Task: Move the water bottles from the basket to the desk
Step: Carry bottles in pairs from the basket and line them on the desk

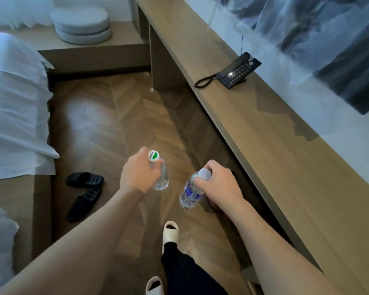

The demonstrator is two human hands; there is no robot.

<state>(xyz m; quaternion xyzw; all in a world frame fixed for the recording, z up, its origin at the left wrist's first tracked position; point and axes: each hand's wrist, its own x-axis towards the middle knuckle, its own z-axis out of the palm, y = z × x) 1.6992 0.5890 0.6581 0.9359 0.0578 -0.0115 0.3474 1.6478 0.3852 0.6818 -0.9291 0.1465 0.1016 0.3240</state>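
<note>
desk (264,133): telephone (235,73) | floor (107,116): black slippers (84,193), apparently a pair

Only one piece of writing can be read. It stands on the round white cap (154,155) of the clear water bottle (161,177) gripped in the left hand (140,171): a short brand word in small dark letters that looks like "Cestbon", set beside a green leaf shape; the letters are small and the reading is not certain.

The second bottle (190,193), gripped in the right hand (221,183), carries a blue label (190,190) with white marks, too blurred to read, and its white cap is plain.

The black telephone (238,71) near the back edge of the desk (254,124) has a keypad, but its digits cannot be made out.
</note>
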